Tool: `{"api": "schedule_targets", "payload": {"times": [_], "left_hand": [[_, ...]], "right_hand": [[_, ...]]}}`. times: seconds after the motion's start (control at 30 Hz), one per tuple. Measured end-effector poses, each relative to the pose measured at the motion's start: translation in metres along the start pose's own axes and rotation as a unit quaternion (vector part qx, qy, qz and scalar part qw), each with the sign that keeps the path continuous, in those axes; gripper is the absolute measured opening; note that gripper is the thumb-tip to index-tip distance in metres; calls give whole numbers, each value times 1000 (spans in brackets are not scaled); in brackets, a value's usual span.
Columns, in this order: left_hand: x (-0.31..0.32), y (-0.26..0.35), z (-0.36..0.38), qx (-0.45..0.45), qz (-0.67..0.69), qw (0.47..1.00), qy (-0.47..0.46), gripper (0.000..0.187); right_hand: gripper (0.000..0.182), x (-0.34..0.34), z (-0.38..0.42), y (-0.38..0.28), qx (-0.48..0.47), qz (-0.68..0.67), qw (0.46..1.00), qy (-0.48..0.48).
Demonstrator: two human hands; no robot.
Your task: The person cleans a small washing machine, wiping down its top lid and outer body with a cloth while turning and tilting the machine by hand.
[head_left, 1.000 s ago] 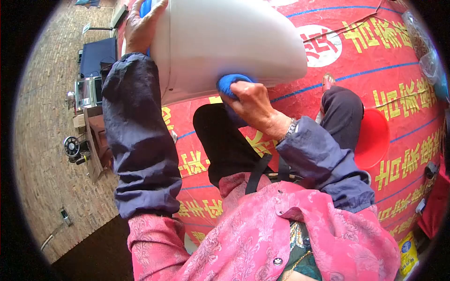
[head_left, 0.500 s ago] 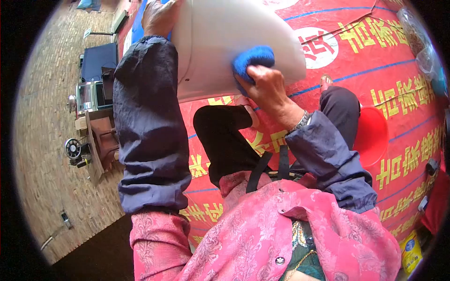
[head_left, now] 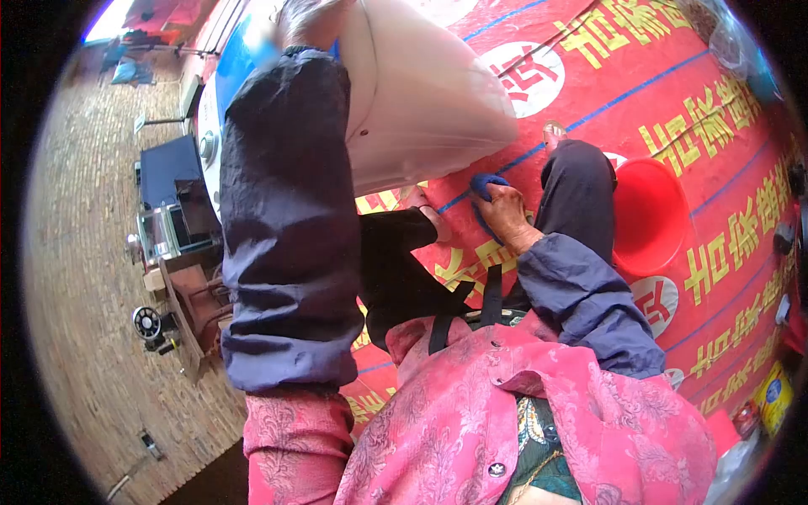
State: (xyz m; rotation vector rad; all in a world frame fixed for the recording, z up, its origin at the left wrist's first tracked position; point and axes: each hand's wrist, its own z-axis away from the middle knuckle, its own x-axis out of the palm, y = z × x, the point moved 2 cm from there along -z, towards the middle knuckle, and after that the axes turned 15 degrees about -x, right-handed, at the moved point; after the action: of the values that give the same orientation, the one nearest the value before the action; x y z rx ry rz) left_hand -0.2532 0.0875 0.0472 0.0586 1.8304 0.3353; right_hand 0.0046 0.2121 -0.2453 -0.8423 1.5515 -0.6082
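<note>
A white machine [head_left: 429, 101] with a blue top [head_left: 238, 61] and a round dial [head_left: 208, 145] stands before me. My left hand [head_left: 316, 21] lies at its upper edge, at the top of the view; its fingers are cut off or blurred. Lower down, my right hand [head_left: 507, 215] is closed around a blue cloth [head_left: 486, 183]. Hand and cloth are apart from the machine's white side, over the red floor covering and beside my knee. Dark sleeve covers reach up both forearms.
A red bucket [head_left: 648, 217] stands right of my leg on the red sheet with yellow characters [head_left: 724, 269]. A clear plastic bag [head_left: 734, 46] lies at upper right, a yellow packet [head_left: 776, 396] at lower right. Along the left, a wooden chair [head_left: 198, 295] stands on brick paving [head_left: 93, 278].
My right hand has drawn the blue cloth off the machine's white side, down toward my knee. The left hand stays at the upper edge. My view has shifted, showing the blue top and dial.
</note>
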Motion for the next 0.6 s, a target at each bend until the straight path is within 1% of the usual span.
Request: {"api": "schedule_targets", "payload": {"times": [0.1, 0.13, 0.23, 0.33, 0.43, 0.53, 0.6], "left_hand": [[29, 16, -20, -9, -31, 999, 16, 78], [35, 24, -21, 1, -32, 999, 26, 76], [44, 56, -12, -3, -57, 998, 9, 78], [63, 68, -20, -4, -1, 999, -40, 77], [77, 85, -22, -2, -9, 999, -52, 76], [86, 107, -16, 11, -88, 996, -22, 74], [91, 116, -15, 15, -102, 994, -18, 74]], "right_hand": [[31, -7, -4, -2, 17, -26, 999, 16], [32, -13, -5, -2, 11, -44, 999, 25], [34, -27, -8, -2, 24, -66, 996, 53], [35, -29, -8, 3, 38, -63, 996, 43], [36, -28, -8, 7, 40, -75, 993, 84], [37, -35, -7, 9, 46, -96, 991, 77], [38, -34, -7, 11, 58, -85, 992, 80]]}}
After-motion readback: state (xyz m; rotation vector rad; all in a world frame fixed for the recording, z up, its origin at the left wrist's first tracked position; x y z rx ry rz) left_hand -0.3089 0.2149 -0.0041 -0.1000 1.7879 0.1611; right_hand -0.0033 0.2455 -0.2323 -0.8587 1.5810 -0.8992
